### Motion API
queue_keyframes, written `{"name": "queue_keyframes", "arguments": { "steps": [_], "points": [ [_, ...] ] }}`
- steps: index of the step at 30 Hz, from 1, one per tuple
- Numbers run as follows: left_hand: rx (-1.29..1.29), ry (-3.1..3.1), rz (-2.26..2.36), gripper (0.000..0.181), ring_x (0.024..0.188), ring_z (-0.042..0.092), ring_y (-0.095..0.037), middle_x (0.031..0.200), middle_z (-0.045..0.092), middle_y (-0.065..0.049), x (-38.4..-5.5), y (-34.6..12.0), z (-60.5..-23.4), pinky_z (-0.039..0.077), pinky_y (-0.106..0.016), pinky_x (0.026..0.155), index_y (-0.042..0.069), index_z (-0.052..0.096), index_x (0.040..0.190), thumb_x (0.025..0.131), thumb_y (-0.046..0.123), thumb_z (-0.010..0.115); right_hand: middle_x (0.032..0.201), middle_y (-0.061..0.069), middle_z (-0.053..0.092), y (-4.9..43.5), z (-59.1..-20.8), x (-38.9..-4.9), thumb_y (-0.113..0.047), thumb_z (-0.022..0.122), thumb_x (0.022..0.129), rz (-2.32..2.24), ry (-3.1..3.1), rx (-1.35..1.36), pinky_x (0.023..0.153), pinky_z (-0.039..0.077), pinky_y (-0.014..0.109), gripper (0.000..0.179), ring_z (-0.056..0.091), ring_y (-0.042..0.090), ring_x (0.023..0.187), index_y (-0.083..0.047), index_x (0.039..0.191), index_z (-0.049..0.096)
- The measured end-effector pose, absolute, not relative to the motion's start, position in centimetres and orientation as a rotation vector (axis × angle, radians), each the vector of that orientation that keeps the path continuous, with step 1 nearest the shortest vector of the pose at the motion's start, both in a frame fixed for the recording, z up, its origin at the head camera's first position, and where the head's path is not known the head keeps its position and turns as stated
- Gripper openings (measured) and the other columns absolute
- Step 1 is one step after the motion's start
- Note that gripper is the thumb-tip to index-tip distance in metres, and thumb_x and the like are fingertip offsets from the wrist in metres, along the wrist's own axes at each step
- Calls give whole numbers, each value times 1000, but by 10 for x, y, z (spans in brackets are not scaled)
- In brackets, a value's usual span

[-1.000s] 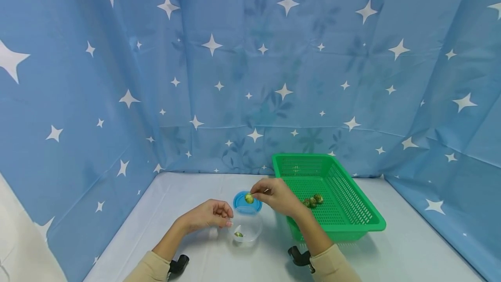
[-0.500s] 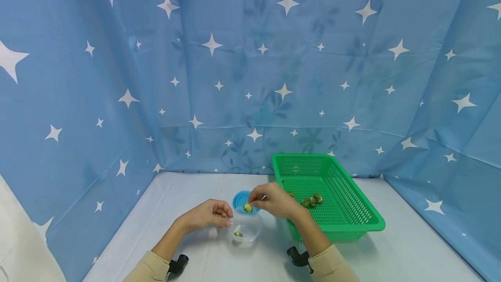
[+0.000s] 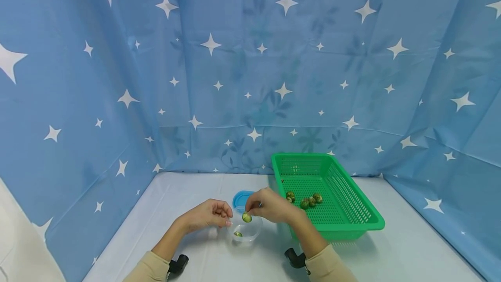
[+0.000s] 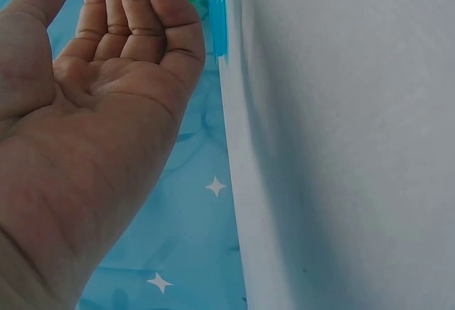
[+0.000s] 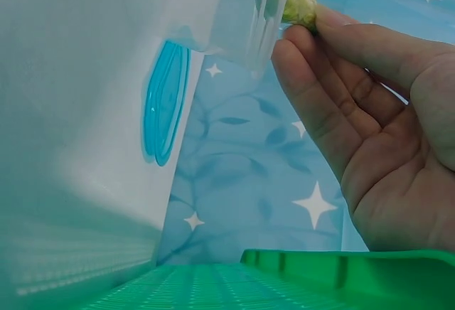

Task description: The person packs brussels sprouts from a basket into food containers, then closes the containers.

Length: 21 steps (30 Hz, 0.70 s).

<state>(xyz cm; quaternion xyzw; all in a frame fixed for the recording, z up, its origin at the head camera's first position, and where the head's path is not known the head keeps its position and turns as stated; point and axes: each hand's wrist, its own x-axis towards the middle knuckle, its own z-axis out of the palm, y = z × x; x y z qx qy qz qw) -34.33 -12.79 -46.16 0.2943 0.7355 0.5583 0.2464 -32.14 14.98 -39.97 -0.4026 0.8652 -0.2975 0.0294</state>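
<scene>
Brussels sprout, one: pinched in the right hand, at the mouth of a clear plastic tub. Left hand: pinching the tub's rim. Green perforated basket: beside, containing further sprouts.

We lose part of the left hand past the left wrist view's top edge; the right wrist view's bottom edge crops the green basket.
</scene>
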Motion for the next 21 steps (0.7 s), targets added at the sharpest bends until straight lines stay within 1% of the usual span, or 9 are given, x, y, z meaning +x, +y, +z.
{"name": "queue_keyframes", "arguments": {
  "steps": [5, 10, 21],
  "points": [
    [804, 2006, 1525, 39, 77, 60, -13, 87, 66, 1, -343, -128, -462, 50, -31, 71, -13, 60, 119, 95, 13, 76, 91, -2, 77, 149, -399, -319, -5, 74, 96, -921, 2622, -1183, 71, 56, 21, 8, 65, 0, 77, -12, 95, 79],
    [801, 2003, 1527, 41, 77, 60, -13, 88, 66, 1, -343, -127, -462, 50, -30, 70, -13, 60, 119, 94, 14, 78, 91, -2, 77, 149, -399, -318, -4, 74, 95, -912, 2592, -1168, 73, 57, 20, 8, 68, 1, 78, -11, 96, 79],
    [787, 2008, 1528, 40, 77, 59, -13, 87, 66, 1, -344, -127, -462, 50, -30, 71, -13, 60, 119, 95, 13, 77, 85, -1, 78, 148, -399, -317, -1, 79, 90, -958, 2515, -1144, 69, 58, 21, 9, 70, 4, 74, -10, 91, 81]
  ]
}}
